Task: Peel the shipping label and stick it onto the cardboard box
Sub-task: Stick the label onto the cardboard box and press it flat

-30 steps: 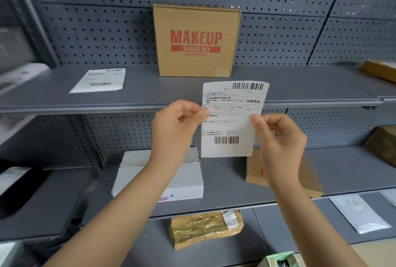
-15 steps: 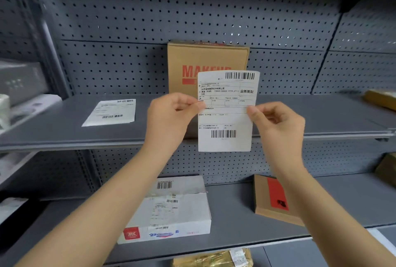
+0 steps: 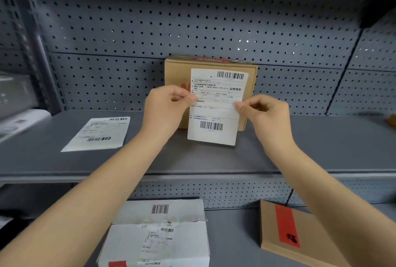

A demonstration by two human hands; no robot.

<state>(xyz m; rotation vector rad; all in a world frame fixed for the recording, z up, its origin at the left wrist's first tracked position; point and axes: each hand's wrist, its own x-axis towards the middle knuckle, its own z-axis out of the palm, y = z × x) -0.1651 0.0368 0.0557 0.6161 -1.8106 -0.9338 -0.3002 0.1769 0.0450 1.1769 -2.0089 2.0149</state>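
A white shipping label (image 3: 216, 108) with two barcodes hangs upright in front of the brown cardboard box (image 3: 177, 73), which stands against the pegboard on the upper shelf. My left hand (image 3: 167, 108) pinches the label's left edge. My right hand (image 3: 265, 114) pinches its right edge. The label covers most of the box's front and its red print. Whether the label touches the box I cannot tell.
A second label sheet (image 3: 100, 132) lies flat on the grey upper shelf (image 3: 321, 144) at the left. On the lower shelf sit a white parcel (image 3: 158, 236) and a flat brown box with a red stripe (image 3: 287, 232).
Both hands have carried the label up and forward, from in front of the shelf edge to in front of the box. The view has risen and moved closer to the upper shelf.
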